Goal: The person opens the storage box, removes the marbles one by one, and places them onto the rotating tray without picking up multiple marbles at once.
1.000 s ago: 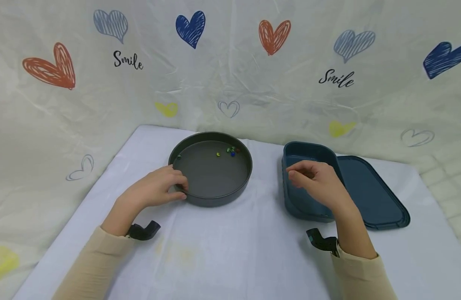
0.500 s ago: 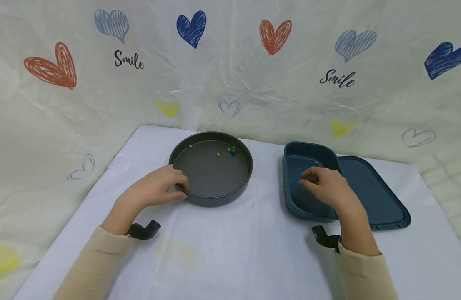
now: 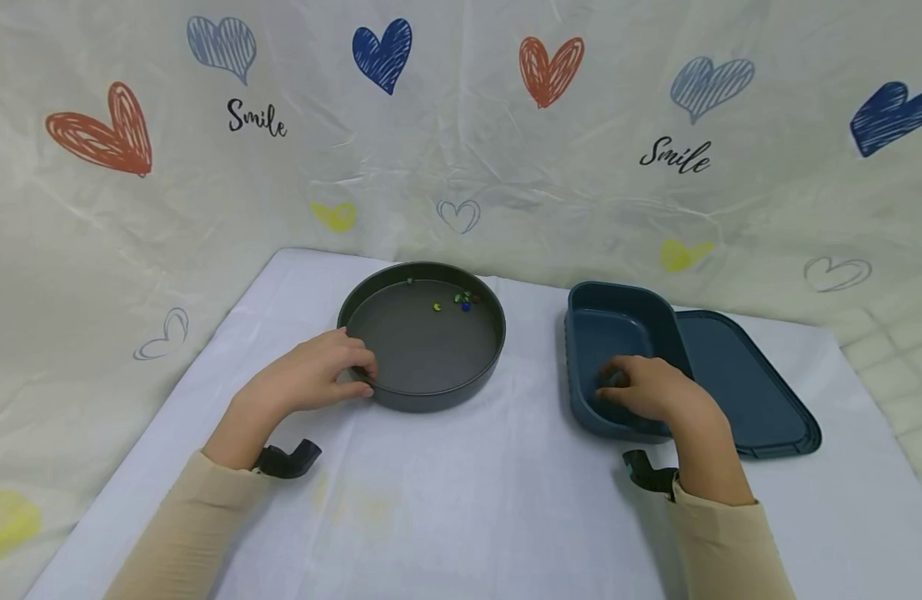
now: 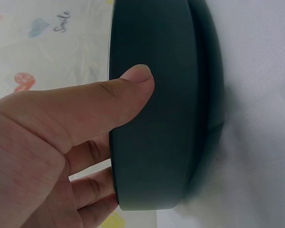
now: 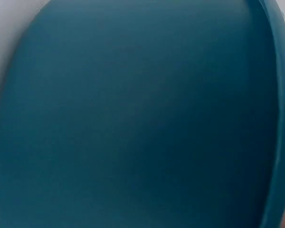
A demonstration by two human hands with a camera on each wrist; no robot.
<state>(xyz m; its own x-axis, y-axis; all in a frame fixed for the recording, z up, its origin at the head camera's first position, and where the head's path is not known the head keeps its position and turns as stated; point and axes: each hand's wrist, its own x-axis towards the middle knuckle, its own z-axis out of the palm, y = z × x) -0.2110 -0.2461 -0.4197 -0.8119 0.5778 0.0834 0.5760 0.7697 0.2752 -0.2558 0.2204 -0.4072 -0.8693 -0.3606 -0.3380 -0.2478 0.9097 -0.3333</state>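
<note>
My left hand (image 3: pixel 311 375) grips the near-left wall of a round dark grey pan (image 3: pixel 427 402). In the left wrist view its thumb (image 4: pixel 128 97) presses the outer wall, while the other fingers reach over the rim. Inside the pan lie a yellow marble (image 3: pixel 437 307), a blue marble (image 3: pixel 466 307) and a small cluster of green and reddish marbles (image 3: pixel 463 297); another small marble (image 3: pixel 410 281) sits by the far wall. My right hand (image 3: pixel 652 390) is lowered into a deep blue box (image 3: pixel 573 367), its thumb and fingers bent with a gap between them. The box wall hides those fingertips in the right wrist view.
A flat blue lid (image 3: pixel 754 392) lies right of the box, partly behind it. White cloth (image 3: pixel 461 500) covers the table. Behind stands a pale backdrop (image 3: pixel 461 150) printed with hearts and words.
My right hand has moved down into the box. The lone marble has rolled along the pan's wall from the left to the far side. The left hand has kept its hold.
</note>
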